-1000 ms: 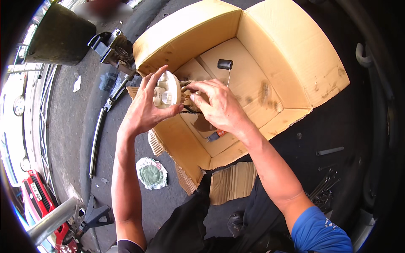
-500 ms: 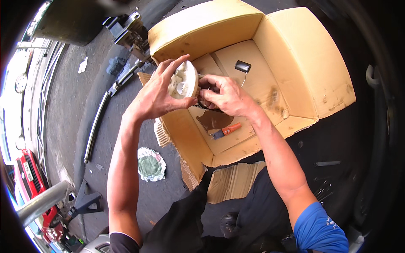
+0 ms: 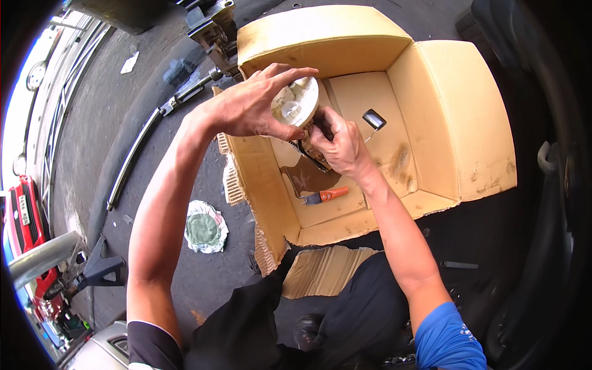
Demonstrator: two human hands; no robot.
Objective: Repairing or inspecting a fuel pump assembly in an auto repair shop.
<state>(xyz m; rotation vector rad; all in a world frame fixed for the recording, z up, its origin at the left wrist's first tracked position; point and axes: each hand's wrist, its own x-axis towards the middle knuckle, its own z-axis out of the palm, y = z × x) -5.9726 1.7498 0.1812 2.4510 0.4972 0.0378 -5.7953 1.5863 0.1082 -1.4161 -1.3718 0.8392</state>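
My left hand [image 3: 259, 106] grips the rim of a fuel pump module, a white round plastic cap [image 3: 297, 102] with a darker body below it. The thumb lies along the near side and the fingers reach over the far side. Just under the cap, my right hand [image 3: 339, 143] pinches at the module's body; its fingertips and what they hold are partly hidden. A black hose or cable [image 3: 310, 157] runs down beside them. Out to the right, a black float [image 3: 374, 119] sticks out on a thin wire arm. All of this is held above an open cardboard box [image 3: 431, 117].
Inside the box, an orange and dark-blue tool handle [image 3: 325, 195] lies beside a dark wet stain [image 3: 308, 177]. Left of the box are a crumpled cloth [image 3: 206, 227] and a long metal jack handle [image 3: 139, 154]. A torn cardboard piece [image 3: 327, 271] lies between my legs.
In the picture, both hands and the pump module have shifted right. The cap's face is turned more to the upper right, and my right hand is a little lower on the body.
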